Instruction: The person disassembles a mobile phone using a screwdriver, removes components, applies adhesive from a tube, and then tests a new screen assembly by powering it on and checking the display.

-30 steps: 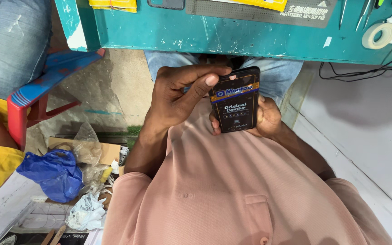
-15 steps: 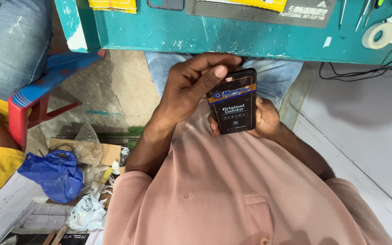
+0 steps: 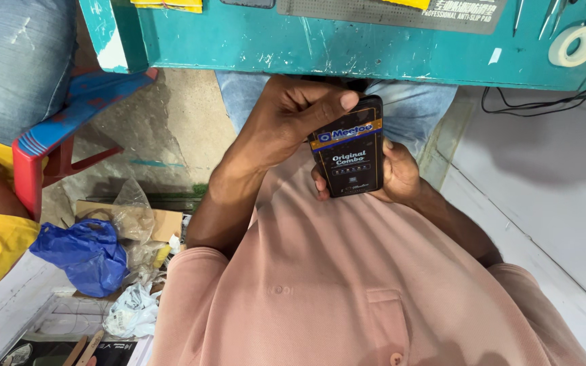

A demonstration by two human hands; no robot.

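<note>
A black phone-sized slab (image 3: pixel 348 152) with an orange band and white print on its face is held upright in front of my pink shirt. My right hand (image 3: pixel 396 175) cups it from behind and from the right, fingers wrapped around its lower edge. My left hand (image 3: pixel 286 122) grips its top left corner, the thumb lying across the upper edge and the fingers curled. Both hands sit just below the front edge of the teal workbench (image 3: pixel 320 41).
A roll of white tape (image 3: pixel 574 44) and black cables (image 3: pixel 544 105) lie at the bench's right end. On the left stands a red and blue plastic chair (image 3: pixel 62 129) with another person's jeans-clad leg (image 3: pixel 15 61). A blue plastic bag (image 3: pixel 86 254) and scraps litter the floor.
My left hand has slid up the slab's left side, and its thumb now hooks over the top edge. The slab and my right hand have stayed nearly still.
</note>
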